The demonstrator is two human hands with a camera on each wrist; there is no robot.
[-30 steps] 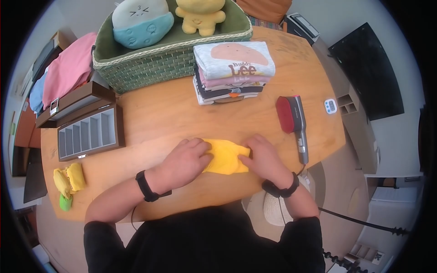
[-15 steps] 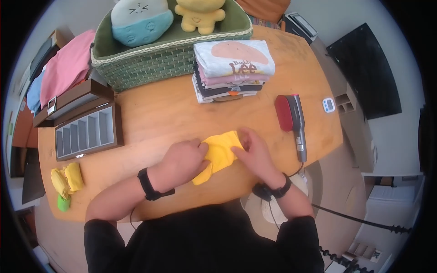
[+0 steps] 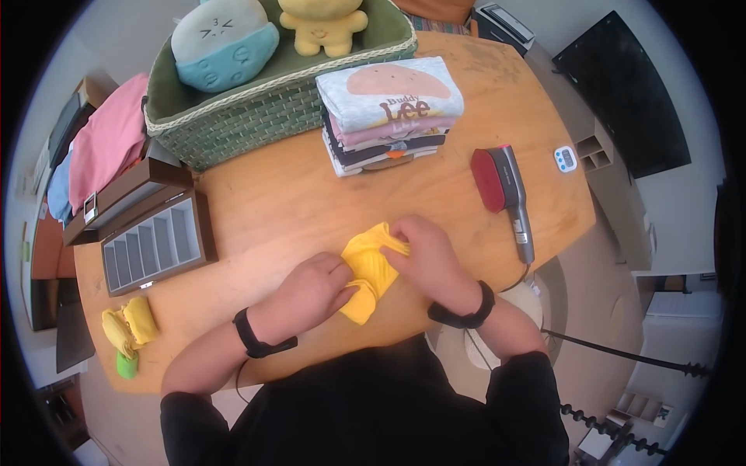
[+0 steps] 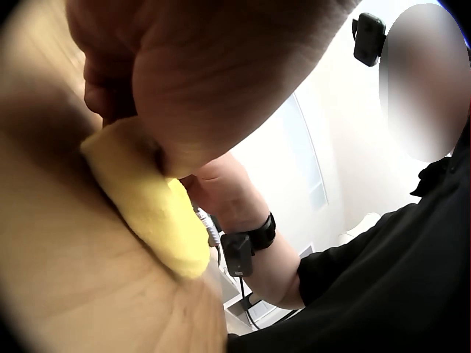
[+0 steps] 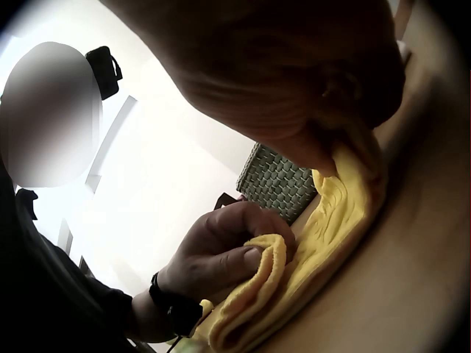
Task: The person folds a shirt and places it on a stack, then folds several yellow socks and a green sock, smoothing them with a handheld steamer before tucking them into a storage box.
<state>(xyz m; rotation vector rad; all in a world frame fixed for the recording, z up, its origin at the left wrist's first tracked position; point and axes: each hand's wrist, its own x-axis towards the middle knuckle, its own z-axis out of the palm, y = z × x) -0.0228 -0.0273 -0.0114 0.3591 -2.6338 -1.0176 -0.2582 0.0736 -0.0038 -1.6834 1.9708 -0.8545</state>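
Observation:
A small soft yellow cloth [image 3: 371, 270] lies slanted and partly folded on the wooden table, between both hands. My left hand [image 3: 309, 291] pinches its left edge; in the right wrist view, the left thumb presses on a folded-over flap of the cloth [image 5: 268, 294]. At the upper right corner, my right hand [image 3: 423, 252] grips the fabric between thumb and fingers and bunches it into creases. In the left wrist view, the cloth's thick rounded fold [image 4: 158, 198] shows under the left hand, whose fingertips are mostly hidden.
Rolled yellow cloth bundles [image 3: 130, 322] and a green piece [image 3: 127, 365] lie at left, below an open compartment box [image 3: 159, 241]. A woven basket [image 3: 241, 128] with plush toys, folded shirts [image 3: 388, 97], a red-faced brush-like appliance [image 3: 489, 180] and a small white timer [image 3: 565, 159] stand farther back.
The yellow cloth has turned from lying level to slanting, with its lower end now toward the body. The right hand has shifted left with its corner, and the cloth looks more bunched.

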